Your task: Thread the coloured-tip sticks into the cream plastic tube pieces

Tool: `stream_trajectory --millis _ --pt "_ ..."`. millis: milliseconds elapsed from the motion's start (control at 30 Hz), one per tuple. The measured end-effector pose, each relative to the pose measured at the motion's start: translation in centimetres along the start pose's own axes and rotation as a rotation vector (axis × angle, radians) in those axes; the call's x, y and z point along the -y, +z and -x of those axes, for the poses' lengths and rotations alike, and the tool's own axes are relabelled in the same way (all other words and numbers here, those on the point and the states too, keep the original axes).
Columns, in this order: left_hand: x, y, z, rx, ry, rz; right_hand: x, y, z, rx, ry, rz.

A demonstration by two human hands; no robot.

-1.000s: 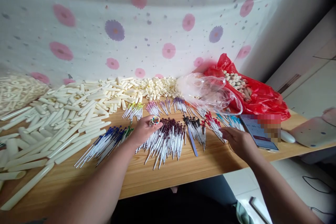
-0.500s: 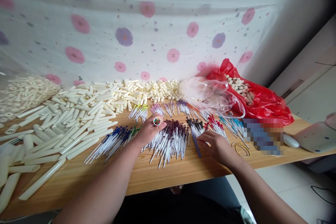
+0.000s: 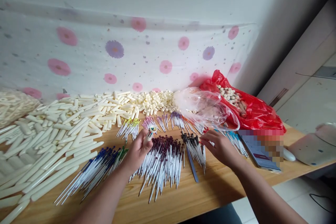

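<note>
My left hand (image 3: 139, 150) is wrapped round a white multicolour pen barrel (image 3: 151, 133), held tilted with its open end up. Several coloured bits show inside that end. Below it lies a heap of dark maroon-topped pen refills (image 3: 164, 161). My right hand (image 3: 222, 148) is over the red-topped refills (image 3: 204, 131) and covers most of them. Its fingers are bent together, and whatever is between the fingertips is hidden. Black-topped refills (image 3: 195, 147) lie just left of that hand, beside blue tweezers (image 3: 192, 166).
Blue-topped refills (image 3: 89, 169) and yellow-topped refills (image 3: 128, 127) lie left. Cream pen tubes (image 3: 60, 140) cover the table's left and back. At back right are a clear plastic bag (image 3: 207, 106) and a red bag (image 3: 265, 117) of parts. A phone (image 3: 258, 152) lies right.
The camera view has shifted, so the table sits lower. My left hand has tipped the barrel to show its side. My right hand has moved from beside the black-topped refills onto the red-topped ones.
</note>
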State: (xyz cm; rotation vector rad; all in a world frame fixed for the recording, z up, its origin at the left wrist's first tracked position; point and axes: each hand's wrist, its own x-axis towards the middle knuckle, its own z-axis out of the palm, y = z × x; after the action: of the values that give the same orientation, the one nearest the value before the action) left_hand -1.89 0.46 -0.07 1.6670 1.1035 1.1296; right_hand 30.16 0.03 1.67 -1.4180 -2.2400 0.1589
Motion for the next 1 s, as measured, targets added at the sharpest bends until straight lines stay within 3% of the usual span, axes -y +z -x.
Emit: stream_trajectory --millis 133,267,367,467,600,833,1000 --pt "-0.3 0.2 0.0 0.051 -0.042 0.029 -2.7 -1.0 -3.9 0.024 0.073 0.128" --pt "-1.2 0.1 -0.1 -0.005 -0.079 -0.008 -6.5 -1.8 -9.1 0.027 0.194 0.244" --pt "-1.2 0.1 -0.2 -0.042 -0.101 0.013 -8.6 -1.3 -12.4 0.129 0.261 0.289" --pt "-0.7 0.5 0.0 0.039 -0.109 0.013 -9.8 0.4 -14.5 0.275 0.299 0.321" --pt "-0.1 0.9 0.2 0.137 -0.077 -0.037 -10.4 2.5 -15.9 0.399 0.309 0.369" --pt "0.2 0.3 0.2 0.044 -0.178 -0.033 -10.1 3.7 -16.7 0.39 0.365 0.441" --pt "0.0 0.3 -0.1 0.028 -0.212 -0.035 -10.4 3.6 -16.6 0.395 0.323 0.445"
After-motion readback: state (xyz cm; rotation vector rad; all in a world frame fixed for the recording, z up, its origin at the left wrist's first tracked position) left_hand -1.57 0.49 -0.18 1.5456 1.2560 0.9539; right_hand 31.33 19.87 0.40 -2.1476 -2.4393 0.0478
